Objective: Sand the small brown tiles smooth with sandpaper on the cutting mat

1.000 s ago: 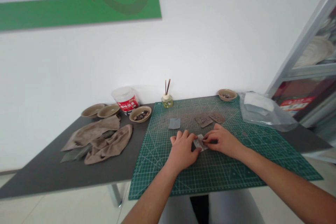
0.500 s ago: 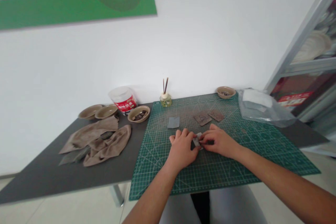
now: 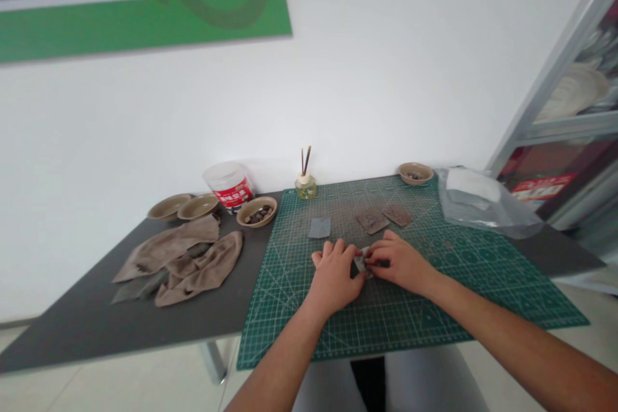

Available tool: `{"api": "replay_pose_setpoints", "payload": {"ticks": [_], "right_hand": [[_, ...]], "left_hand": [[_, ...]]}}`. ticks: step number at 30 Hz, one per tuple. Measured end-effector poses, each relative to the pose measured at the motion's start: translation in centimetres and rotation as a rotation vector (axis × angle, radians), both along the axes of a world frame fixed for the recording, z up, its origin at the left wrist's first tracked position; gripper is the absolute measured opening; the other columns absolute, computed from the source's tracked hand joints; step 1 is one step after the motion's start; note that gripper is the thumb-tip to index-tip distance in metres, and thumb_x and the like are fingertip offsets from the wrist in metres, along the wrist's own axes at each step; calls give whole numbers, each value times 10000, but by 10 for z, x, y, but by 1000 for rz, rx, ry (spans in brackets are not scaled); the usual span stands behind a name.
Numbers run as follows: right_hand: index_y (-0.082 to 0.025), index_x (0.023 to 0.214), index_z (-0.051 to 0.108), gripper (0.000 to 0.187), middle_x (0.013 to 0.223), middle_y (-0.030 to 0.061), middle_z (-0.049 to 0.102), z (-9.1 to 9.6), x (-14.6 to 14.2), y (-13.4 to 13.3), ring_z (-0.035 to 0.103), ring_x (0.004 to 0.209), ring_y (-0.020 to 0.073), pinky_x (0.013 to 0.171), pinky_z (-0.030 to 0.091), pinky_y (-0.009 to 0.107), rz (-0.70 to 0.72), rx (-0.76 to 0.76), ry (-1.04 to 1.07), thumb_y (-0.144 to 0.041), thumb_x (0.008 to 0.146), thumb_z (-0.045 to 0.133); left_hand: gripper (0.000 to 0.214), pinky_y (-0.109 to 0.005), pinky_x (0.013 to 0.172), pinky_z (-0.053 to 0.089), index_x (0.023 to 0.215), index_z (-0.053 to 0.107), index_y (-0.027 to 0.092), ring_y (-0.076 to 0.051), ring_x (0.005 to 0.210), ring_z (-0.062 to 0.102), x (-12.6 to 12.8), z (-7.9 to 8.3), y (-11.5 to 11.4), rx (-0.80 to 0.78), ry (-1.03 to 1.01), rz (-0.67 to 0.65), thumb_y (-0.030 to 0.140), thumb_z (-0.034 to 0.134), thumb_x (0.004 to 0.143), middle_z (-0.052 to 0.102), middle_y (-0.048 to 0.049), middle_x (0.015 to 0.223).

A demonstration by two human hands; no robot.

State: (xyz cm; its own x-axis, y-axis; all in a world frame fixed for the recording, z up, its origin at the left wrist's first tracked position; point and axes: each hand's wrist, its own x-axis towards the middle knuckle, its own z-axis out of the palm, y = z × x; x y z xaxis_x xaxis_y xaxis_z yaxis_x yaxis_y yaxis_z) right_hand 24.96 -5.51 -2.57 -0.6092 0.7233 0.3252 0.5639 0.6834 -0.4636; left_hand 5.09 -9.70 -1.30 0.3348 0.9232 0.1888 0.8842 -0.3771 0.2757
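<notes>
Both of my hands meet at the middle of a green cutting mat. My left hand and my right hand are closed, pinching a small grey folded piece between their fingertips just above the mat. Most of that piece is hidden by my fingers. A grey square piece lies on the mat just beyond my left hand. Two brownish flat pieces lie beyond my right hand.
Brown cloths lie on the dark table at left. Behind them stand two empty bowls, a bowl of dark bits, a red-labelled tub and a reed diffuser. Another bowl and a plastic bag sit at right.
The grey piece looks smaller between my fingers than a second ago, as if folded in. My hands have stayed at the same spot; only the view shifted slightly.
</notes>
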Motion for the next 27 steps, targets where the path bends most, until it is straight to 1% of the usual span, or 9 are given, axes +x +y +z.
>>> {"api": "replay_pose_setpoints", "payload": {"ticks": [2, 5, 10, 15, 19, 21, 24, 25, 27], "right_hand": [[-256, 824, 736, 78, 927, 20, 722, 1, -1, 0, 543, 885, 216, 832, 379, 382, -19, 9, 7, -297, 841, 672], [-242, 803, 728, 71, 901, 24, 715, -1, -2, 0, 539, 892, 218, 838, 379, 381, -97, 20, 26, -293, 829, 687], [-241, 797, 713, 48, 924, -7, 714, -5, -2, -5, 536, 852, 190, 829, 383, 358, -23, 39, -9, -258, 831, 683], [-230, 775, 708, 79, 882, 7, 710, -2, 1, -6, 525, 864, 202, 831, 380, 364, -122, 87, -23, -268, 838, 677], [-242, 810, 713, 37, 907, -8, 717, 0, 0, -7, 535, 857, 190, 825, 381, 353, -44, 74, -33, -254, 830, 685], [-237, 812, 715, 49, 900, 0, 718, 0, 1, -6, 537, 867, 196, 825, 379, 357, -70, 75, -24, -263, 835, 681], [-222, 757, 702, 73, 874, 9, 715, -2, 3, -8, 535, 843, 199, 821, 377, 365, -125, 77, -16, -259, 820, 693], [-221, 750, 698, 73, 879, 7, 715, -2, 3, -8, 536, 830, 194, 819, 378, 362, -123, 71, -6, -252, 816, 696], [-228, 772, 705, 48, 900, -1, 717, -3, 2, -10, 541, 821, 185, 821, 381, 356, -71, 50, 4, -249, 815, 700]], "left_hand": [[308, -438, 797, 334, 1078, 573, 286, -317, 1044, 449, 0, 0, 0, -4, 2, 5, 422, 616, 804, 554, -59, 1070], [332, -438, 804, 332, 1088, 573, 284, -318, 1050, 448, 0, 1, 0, -11, 1, 13, 426, 627, 793, 555, -60, 1079], [305, -422, 799, 322, 1071, 581, 284, -301, 1039, 457, 0, 1, 0, -7, -18, 11, 427, 612, 804, 564, -53, 1071], [309, -412, 785, 309, 1062, 588, 281, -302, 1037, 456, 0, -1, 0, 1, -27, 13, 419, 628, 789, 576, -50, 1056], [278, -401, 765, 300, 1044, 593, 279, -297, 1015, 462, 0, -3, 1, 19, -37, 4, 414, 613, 801, 584, -43, 1040], [283, -398, 763, 298, 1045, 593, 280, -298, 1014, 462, -1, -3, 1, 28, -38, 6, 403, 625, 792, 585, -41, 1039], [306, -397, 764, 296, 1046, 590, 282, -299, 1012, 464, -1, -4, 1, 36, -42, 1, 404, 650, 773, 587, -37, 1032], [304, -397, 762, 296, 1043, 591, 281, -299, 1011, 465, -1, -4, 1, 37, -43, -2, 406, 650, 772, 587, -37, 1030], [297, -397, 758, 295, 1037, 591, 278, -298, 1009, 467, -2, -3, 1, 38, -44, -8, 410, 645, 777, 588, -39, 1033]]}}
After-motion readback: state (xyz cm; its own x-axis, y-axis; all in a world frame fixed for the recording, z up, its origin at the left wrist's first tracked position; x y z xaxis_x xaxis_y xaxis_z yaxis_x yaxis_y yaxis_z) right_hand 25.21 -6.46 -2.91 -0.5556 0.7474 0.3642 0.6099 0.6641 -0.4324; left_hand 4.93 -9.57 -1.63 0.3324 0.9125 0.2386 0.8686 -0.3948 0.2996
